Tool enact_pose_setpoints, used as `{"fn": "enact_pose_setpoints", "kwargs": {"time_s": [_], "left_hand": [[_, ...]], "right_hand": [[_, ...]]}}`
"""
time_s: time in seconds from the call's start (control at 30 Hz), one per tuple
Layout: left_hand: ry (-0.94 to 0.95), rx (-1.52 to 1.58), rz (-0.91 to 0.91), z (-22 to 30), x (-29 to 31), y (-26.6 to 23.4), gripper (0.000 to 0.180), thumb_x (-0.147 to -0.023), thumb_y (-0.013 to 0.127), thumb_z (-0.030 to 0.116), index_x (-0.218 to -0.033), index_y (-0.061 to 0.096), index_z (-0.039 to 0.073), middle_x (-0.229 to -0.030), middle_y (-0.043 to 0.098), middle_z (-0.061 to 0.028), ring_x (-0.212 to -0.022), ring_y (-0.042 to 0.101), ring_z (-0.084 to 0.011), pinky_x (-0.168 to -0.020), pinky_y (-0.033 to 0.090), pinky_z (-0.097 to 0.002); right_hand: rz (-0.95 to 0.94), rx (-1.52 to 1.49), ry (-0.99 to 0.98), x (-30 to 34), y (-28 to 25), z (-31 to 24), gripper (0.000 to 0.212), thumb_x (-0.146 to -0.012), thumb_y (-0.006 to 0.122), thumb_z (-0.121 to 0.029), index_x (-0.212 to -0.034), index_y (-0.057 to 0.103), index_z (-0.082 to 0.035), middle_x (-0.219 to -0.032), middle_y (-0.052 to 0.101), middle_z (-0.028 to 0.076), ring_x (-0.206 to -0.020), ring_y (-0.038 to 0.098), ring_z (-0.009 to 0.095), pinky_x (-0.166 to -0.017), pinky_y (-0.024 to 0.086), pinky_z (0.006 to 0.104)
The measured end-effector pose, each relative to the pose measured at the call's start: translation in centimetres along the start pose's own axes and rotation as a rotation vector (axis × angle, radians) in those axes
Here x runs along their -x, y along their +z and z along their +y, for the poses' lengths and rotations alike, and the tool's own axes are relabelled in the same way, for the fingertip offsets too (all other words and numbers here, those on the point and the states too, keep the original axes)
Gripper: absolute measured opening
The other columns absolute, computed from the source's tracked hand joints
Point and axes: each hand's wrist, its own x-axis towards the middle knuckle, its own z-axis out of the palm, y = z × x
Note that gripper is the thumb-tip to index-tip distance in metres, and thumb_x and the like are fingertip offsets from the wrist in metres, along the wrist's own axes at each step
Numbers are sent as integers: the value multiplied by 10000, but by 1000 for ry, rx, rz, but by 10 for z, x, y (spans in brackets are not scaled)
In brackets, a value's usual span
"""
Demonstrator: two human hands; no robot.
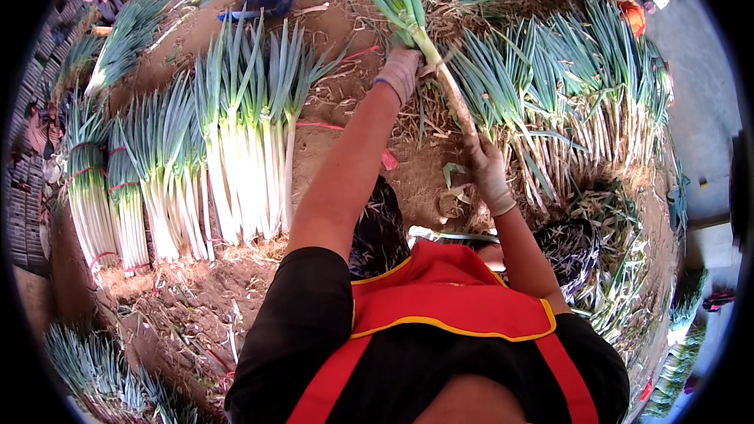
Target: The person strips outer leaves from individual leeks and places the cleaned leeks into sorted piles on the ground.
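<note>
Left hand (pixel 400 76) clamped round the green onion (pixel 450 90) below its leaves, right hand (pixel 488 169) on its lower end. I'd grip lightly, stalk straight, to avoid snapping. Left reaches farther forward. Onion's aslant between pale-stalked row (pixel 250 165) left, brown-stalked row (pixel 616 129) right.

Bright light; the white leek stalks (pixel 239 180) at left glare almost to pure white; the held leek (pixel 452 96) is reasonably clear; the black sleeve (pixel 287 330) loses detail; black corners ring a bowed, blue-fringed view, soft near its rim.
</note>
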Motion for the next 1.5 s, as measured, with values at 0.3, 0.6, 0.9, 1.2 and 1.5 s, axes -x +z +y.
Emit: {"fn": "enact_pose_setpoints", "kwargs": {"time_s": [0.3,0.6,0.9,1.2,1.5], "left_hand": [[402,-516,-603,27,38,83,329,-858,557,208,-1124,581,16,-986,655,-124,-839,623,-232,-731,504,-376],[140,1504,-382,123,74,-65,546,-838,711,239,-1275,467,21,-1223,565,-179,-1139,564,-302,-1020,466,-435],[-126,1444,-85,111,56,-33,332,-890,656,165,-1156,531,11,-1073,639,-172,-1001,640,-329,-908,540,-448],[-143,1277,-35,122,58,-24,267,-906,626,133,-1099,529,-22,-958,638,-135,-940,652,-312,-829,555,-431],[-106,1361,-150,114,63,-40,375,-913,613,169,-1199,483,-35,-1156,614,-223,-1097,600,-357,-949,516,-451]], "right_hand": [[-12,-149,-39,-1,-2,-59,415,-943,556,-463,-934,586,-49,-576,422,-64,-432,308,30,-396,235,205],[-330,-369,275,12,-24,2,594,-859,496,-689,-867,589,-102,-584,484,-15,-450,421,91,-424,327,239],[80,258,-383,-59,-16,11,657,-933,456,-584,-1269,499,-20,-1018,635,120,-872,625,256,-798,507,370],[146,246,157,-121,-11,0,539,-977,429,-468,-1229,510,2,-936,659,177,-848,644,268,-767,508,372],[-162,-182,-9,-70,12,-44,375,-942,605,-291,-1168,558,5,-981,606,77,-851,558,129,-742,491,258]]}}
